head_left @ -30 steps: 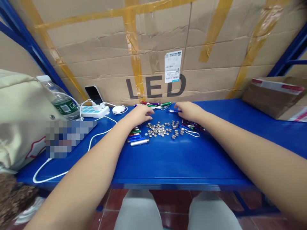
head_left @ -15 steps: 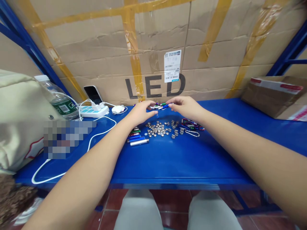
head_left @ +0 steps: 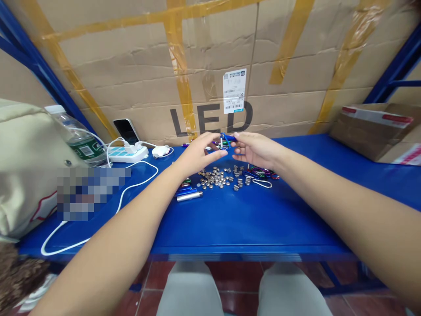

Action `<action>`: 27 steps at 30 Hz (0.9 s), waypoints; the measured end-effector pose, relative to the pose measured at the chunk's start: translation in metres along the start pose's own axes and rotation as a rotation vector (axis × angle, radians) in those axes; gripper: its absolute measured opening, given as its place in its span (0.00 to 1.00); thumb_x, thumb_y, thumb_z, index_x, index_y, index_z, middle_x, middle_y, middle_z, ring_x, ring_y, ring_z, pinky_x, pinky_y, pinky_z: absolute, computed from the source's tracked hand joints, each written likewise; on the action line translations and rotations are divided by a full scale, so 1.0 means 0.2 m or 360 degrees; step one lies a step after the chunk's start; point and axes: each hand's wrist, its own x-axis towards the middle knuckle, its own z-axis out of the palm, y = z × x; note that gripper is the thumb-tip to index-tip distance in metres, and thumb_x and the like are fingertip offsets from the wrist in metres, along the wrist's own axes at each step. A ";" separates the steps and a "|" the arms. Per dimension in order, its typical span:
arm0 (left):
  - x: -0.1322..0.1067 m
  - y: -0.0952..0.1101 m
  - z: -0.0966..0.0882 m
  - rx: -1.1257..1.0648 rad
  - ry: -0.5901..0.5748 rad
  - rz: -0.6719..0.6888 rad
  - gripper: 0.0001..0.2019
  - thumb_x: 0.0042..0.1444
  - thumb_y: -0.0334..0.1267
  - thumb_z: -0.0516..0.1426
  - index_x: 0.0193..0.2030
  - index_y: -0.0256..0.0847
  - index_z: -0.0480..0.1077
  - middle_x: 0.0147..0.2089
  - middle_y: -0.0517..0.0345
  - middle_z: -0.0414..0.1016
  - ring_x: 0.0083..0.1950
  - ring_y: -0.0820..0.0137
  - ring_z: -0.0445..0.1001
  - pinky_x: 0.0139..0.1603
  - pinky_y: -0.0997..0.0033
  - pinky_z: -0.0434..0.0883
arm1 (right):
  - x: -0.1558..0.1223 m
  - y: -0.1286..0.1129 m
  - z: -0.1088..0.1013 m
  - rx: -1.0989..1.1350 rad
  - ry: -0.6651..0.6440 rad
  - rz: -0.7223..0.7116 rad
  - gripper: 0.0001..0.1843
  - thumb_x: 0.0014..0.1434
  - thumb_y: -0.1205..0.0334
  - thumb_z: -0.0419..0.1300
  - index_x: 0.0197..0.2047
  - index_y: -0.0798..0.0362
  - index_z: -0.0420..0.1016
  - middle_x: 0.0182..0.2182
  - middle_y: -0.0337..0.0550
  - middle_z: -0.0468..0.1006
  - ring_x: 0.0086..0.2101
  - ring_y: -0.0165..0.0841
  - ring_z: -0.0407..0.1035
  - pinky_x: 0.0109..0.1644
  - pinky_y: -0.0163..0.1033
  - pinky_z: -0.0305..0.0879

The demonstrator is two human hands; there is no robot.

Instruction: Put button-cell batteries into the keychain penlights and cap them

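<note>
My right hand (head_left: 255,147) pinches a small blue metal tube (head_left: 231,138) between thumb and index finger, above the far part of the table. A thin blue and silver piece (head_left: 222,141) hangs at the tube's left end; I cannot make out its exact kind. Close to it from the left is my left hand (head_left: 204,151), its thumb and fingers apart; whether a fingertip touches the piece is unclear. More coloured pieces lie behind the hands, partly hidden. In front are many small round metal caps (head_left: 215,177), short ribbed metal parts (head_left: 240,181), carabiners (head_left: 262,183) and coloured tubes (head_left: 190,196).
The blue table (head_left: 250,224) backs onto a large taped cardboard sheet (head_left: 141,79). At left are a bag (head_left: 29,153), a plastic bottle (head_left: 80,140), a power strip (head_left: 128,153) with white cables, and a phone (head_left: 126,131). A cardboard box (head_left: 365,131) stands at right.
Both hands have risen slightly, lifting the blue tube off the far pile. My left thumb and fingers are further apart, and the right hand has turned palm inward.
</note>
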 end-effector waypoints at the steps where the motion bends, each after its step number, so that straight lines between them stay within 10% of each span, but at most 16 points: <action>1: 0.00 -0.01 0.00 0.0113 0.0033 0.0118 0.22 0.57 0.45 0.62 0.56 0.40 0.68 0.54 0.46 0.73 0.51 0.62 0.74 0.51 0.60 0.72 | -0.01 -0.01 0.01 0.0042 -0.0024 0.0012 0.09 0.66 0.62 0.56 0.34 0.52 0.72 0.25 0.35 0.71 0.23 0.24 0.63 0.33 0.34 0.68; 10: 0.01 0.02 -0.01 0.0363 0.0264 0.0534 0.08 0.63 0.33 0.56 0.47 0.40 0.73 0.45 0.52 0.78 0.48 0.69 0.75 0.51 0.66 0.71 | -0.02 0.03 0.05 -0.0257 -0.0164 0.0069 0.12 0.69 0.58 0.51 0.33 0.51 0.65 0.22 0.32 0.67 0.19 0.24 0.57 0.30 0.35 0.66; 18: 0.00 0.01 -0.01 0.0427 0.0289 0.0058 0.06 0.58 0.36 0.61 0.41 0.39 0.76 0.39 0.55 0.81 0.38 0.70 0.76 0.40 0.71 0.69 | -0.02 0.04 0.02 -0.1680 -0.0055 -0.1362 0.17 0.60 0.60 0.59 0.53 0.53 0.70 0.48 0.51 0.77 0.41 0.37 0.72 0.46 0.45 0.69; 27: 0.01 0.03 0.01 0.0069 0.0263 -0.0268 0.05 0.55 0.38 0.62 0.37 0.40 0.75 0.32 0.59 0.78 0.32 0.74 0.72 0.35 0.73 0.67 | -0.01 0.03 0.01 -0.1786 -0.0099 -0.1751 0.08 0.61 0.65 0.59 0.42 0.52 0.77 0.37 0.44 0.80 0.35 0.33 0.74 0.41 0.40 0.69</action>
